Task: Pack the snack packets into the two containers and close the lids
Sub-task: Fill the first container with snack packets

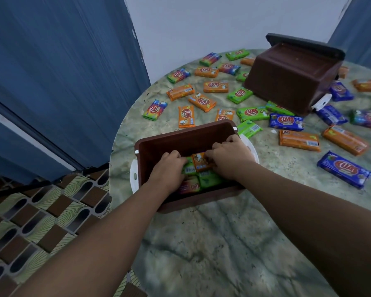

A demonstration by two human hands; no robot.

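Two hands inside open brown rectangular plastic container [150, 146] near table edge. Left hand [168, 168] curled on green foil snack packet [189, 167]; right hand [228, 156] curled on orange foil snack packet [201, 161]. Both knuckles-up, fingertips down, forearms reaching in from near side. Judgement: seat packets flat, edge to edge in rows, press level below rim so lid closes. Many packets loose on round marbled green table [223, 232]; second brown container [291, 76] tipped, lid-side away, far right.

Brown container [159, 144], perhaps green-marbled table [212, 243].
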